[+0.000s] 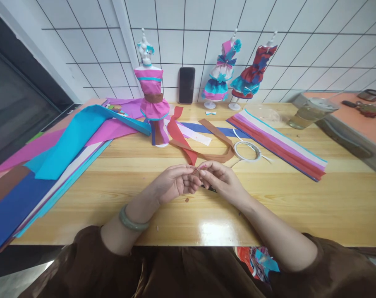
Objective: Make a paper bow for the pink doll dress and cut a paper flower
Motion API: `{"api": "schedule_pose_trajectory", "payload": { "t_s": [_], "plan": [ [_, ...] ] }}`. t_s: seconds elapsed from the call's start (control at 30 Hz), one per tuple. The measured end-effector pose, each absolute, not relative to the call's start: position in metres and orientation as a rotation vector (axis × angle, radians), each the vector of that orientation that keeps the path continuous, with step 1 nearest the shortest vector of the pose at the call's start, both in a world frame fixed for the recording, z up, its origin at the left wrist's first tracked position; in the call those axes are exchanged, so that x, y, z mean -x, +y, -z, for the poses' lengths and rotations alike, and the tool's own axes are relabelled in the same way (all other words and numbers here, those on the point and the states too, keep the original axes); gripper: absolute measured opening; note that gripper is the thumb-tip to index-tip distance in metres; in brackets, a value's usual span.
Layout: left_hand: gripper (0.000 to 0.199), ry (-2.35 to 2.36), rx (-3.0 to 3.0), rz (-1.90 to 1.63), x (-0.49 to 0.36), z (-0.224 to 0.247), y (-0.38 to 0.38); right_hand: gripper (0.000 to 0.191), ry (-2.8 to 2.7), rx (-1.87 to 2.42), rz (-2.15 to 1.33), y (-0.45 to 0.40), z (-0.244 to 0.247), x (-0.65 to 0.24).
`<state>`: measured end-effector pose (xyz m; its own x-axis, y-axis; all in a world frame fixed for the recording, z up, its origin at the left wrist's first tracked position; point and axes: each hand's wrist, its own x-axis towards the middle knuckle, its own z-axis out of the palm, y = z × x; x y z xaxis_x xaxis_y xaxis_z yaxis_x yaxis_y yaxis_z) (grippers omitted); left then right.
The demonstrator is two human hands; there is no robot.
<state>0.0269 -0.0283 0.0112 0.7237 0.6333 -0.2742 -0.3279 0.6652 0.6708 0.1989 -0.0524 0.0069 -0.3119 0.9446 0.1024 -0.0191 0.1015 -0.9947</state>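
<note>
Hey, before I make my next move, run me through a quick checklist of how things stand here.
1. Left hand and right hand meeting at the fingertips: ok.
2. Firm grip on whatever is between them: cannot tell, the fingers mostly hide it.
3. Table in front of you free of scraps: not ok, a small brown scrap lies there.
4. Tape roll uncovered: ok, beyond your right hand.
5. Pink-dressed figure upright: ok.
6. Cup of liquid apart from the striped strips: ok.
</note>
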Motion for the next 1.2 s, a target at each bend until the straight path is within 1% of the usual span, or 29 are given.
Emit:
{"api": "schedule_pose_trajectory", "payload": {
  "t_s": [0.1, 0.37, 0.43, 0.53, 1.03, 1.2],
  "plan": [
    [0.019, 0.558, -0.726, -0.578, -0.028, -0.013, -0.029, 0.017, -1.443, 0.969, -1.375, -0.051, -0.008, -0.199],
    [0.026, 0.853, -1.235, -0.975, -0.039, -0.010, -0.033, 0.017, -1.400, 1.014, -1.374, -0.049, -0.008, -0.199],
    [0.023, 0.866, -1.280, -1.012, -0.040, -0.010, -0.033, 0.016, -1.411, 1.020, -1.367, -0.049, -0.007, -0.199],
    [0.021, 0.884, -1.275, -1.007, -0.040, -0.010, -0.032, 0.016, -1.424, 1.019, -1.354, -0.049, -0.007, -0.198],
    [0.023, 0.793, -1.014, -0.942, -0.036, -0.004, -0.028, 0.016, -1.408, 1.077, -1.305, -0.049, -0.007, -0.196],
    [0.021, 0.824, -1.183, -0.938, -0.037, -0.003, -0.030, 0.019, -1.403, 1.065, -1.326, -0.049, -0.005, -0.198]
  ]
}}
